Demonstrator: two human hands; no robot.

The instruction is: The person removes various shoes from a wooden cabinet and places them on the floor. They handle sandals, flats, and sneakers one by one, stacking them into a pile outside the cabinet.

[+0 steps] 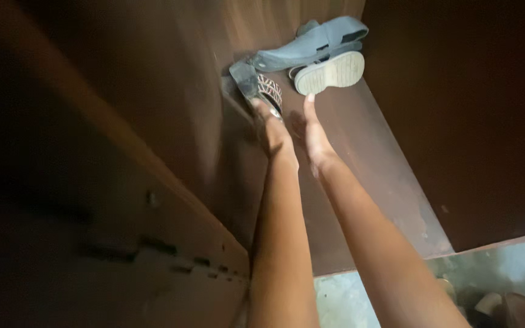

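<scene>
Both hands point(293, 130) at grey sandals point(302, 58)

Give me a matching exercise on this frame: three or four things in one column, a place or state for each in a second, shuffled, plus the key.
Things
1. grey strapped sandal with the pale ridged sole
2. dark sandal with the zigzag-patterned footbed
3. left hand
4. right hand

Places or states
A. fingers on the dark sandal, at the dark brown wooden cabinet's left wall
B. open, fingertip just below the pale sole
C. far back corner, tipped so its sole faces the camera
D. against the left wall, under the left hand's fingers

Pairs: 1-C, 2-D, 3-A, 4-B
</scene>
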